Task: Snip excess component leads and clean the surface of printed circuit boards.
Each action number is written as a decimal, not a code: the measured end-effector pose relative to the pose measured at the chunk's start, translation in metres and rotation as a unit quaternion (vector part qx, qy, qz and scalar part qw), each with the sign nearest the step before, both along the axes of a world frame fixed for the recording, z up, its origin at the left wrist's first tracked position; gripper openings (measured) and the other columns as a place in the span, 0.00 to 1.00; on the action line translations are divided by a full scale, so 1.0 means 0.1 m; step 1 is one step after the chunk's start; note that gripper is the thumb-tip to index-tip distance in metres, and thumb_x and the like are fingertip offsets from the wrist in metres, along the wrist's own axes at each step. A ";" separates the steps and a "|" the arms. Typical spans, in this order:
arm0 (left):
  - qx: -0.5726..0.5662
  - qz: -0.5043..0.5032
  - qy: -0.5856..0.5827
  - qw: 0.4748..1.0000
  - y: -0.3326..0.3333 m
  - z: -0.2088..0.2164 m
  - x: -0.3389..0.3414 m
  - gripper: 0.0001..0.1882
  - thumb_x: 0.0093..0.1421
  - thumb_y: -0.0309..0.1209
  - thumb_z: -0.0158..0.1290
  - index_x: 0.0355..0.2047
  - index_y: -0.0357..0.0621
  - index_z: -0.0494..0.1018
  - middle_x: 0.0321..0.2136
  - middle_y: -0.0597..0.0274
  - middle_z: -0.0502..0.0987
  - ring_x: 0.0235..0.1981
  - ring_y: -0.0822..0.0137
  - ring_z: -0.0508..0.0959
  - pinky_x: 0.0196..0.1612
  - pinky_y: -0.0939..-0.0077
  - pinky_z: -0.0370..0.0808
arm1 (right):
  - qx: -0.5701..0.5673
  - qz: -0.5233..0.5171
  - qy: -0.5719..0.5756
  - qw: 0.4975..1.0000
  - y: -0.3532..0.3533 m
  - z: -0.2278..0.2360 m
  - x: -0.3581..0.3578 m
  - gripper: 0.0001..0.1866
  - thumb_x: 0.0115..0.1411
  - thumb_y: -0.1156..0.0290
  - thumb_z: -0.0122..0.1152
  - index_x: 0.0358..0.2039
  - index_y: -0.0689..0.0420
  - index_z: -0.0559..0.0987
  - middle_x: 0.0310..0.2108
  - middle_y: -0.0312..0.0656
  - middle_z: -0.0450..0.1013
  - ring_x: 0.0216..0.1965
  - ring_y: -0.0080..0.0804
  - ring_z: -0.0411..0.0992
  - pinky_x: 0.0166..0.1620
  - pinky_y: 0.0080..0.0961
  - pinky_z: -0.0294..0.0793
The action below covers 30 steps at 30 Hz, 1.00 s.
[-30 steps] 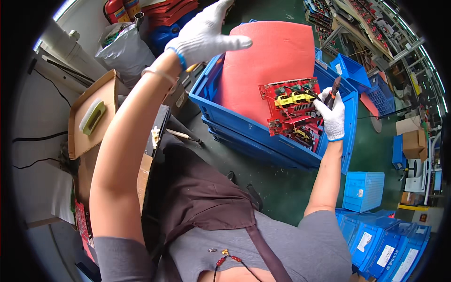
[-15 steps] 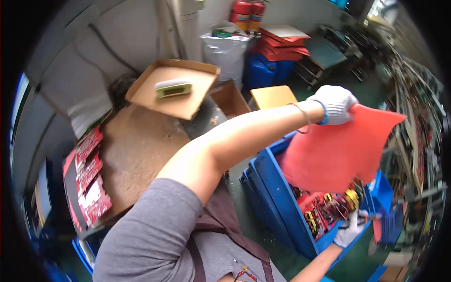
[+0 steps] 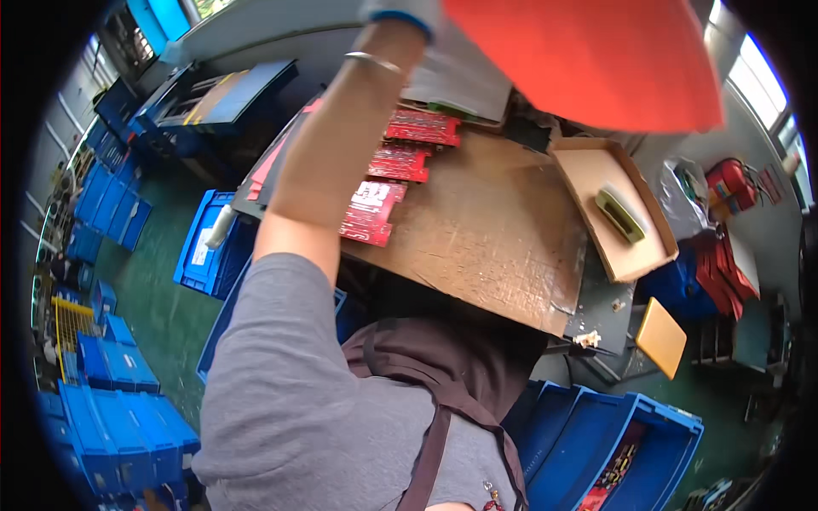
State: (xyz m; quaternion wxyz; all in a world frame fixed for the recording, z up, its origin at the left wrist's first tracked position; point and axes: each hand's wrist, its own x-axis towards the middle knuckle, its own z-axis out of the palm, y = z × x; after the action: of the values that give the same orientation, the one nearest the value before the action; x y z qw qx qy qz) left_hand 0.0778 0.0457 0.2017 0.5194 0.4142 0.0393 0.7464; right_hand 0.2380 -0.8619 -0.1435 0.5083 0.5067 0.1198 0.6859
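My left hand (image 3: 407, 8), in a white knit glove with a blue cuff, is raised at the top edge of the picture. It grips a large flexible red sheet (image 3: 596, 64) by its left side; the fingers are mostly cut off by the frame edge. Below the raised arm, several red printed boards (image 3: 399, 162) with pale markings lie overlapped along the left side of a worn brown tabletop (image 3: 477, 226). My right hand is out of sight.
A shallow cardboard tray (image 3: 596, 170) holding a green-and-white block (image 3: 620, 215) sits at the table's right. At lower right stands a blue crate (image 3: 656, 417) with red parts inside. A yellow stool (image 3: 661, 339), stacked blue bins (image 3: 119, 434) and a fire extinguisher (image 3: 731, 180) surround the table.
My view has turned left from the blue crate to the table. My left hand has carried the red sheet up from above the crate. My right hand has left the view.
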 end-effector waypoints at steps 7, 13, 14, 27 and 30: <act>-0.064 0.788 0.169 0.589 0.68 -0.24 -4.39 0.37 0.61 0.55 0.55 0.27 0.20 0.78 0.29 0.33 0.83 0.28 0.42 0.84 0.30 0.47 0.78 | 0.710 0.383 0.483 0.340 0.97 0.36 -0.10 0.04 0.66 0.70 0.60 0.33 0.53 0.79 0.38 0.44 0.77 0.36 0.38 0.71 0.51 0.45 0.72; -0.214 0.798 0.434 0.358 0.93 -0.91 -4.94 0.43 0.62 0.69 0.48 0.28 0.32 0.81 0.32 0.30 0.82 0.34 0.34 0.83 0.34 0.45 0.79 | 0.695 0.368 0.533 0.312 2.37 0.89 0.37 0.21 0.63 0.71 0.69 0.57 0.57 0.80 0.39 0.46 0.79 0.43 0.33 0.79 0.47 0.38 0.84; -0.253 0.736 0.473 0.413 0.90 -1.02 -4.46 0.30 0.68 0.55 0.49 0.40 0.36 0.80 0.41 0.42 0.82 0.42 0.49 0.81 0.44 0.56 0.77 | 0.699 0.469 0.514 0.164 3.17 1.26 -0.05 0.14 0.64 0.74 0.67 0.49 0.57 0.79 0.36 0.44 0.78 0.38 0.32 0.77 0.43 0.35 0.81; -0.148 0.188 0.817 0.525 2.85 -4.06 -3.03 0.27 0.64 0.50 0.56 0.52 0.39 0.77 0.48 0.44 0.83 0.52 0.48 0.82 0.54 0.55 0.77 | 0.621 0.420 0.662 0.002 4.57 1.65 -0.52 0.11 0.65 0.75 0.63 0.47 0.58 0.74 0.37 0.35 0.72 0.34 0.19 0.72 0.41 0.19 0.76; -0.367 -0.255 0.550 0.706 3.22 -4.14 -3.75 0.37 0.67 0.63 0.53 0.62 0.45 0.71 0.54 0.55 0.77 0.55 0.62 0.78 0.54 0.58 0.76 | 0.611 0.406 0.680 0.010 5.04 1.53 -0.51 0.15 0.62 0.77 0.67 0.47 0.56 0.73 0.36 0.34 0.73 0.31 0.19 0.72 0.31 0.16 0.71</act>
State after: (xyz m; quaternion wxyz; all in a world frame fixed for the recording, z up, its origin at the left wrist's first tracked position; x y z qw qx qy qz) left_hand -0.2968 0.3676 -0.2124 0.6872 0.5218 0.4819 0.1523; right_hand 0.1868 -0.3582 0.0094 -0.6644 0.7331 0.1333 -0.0579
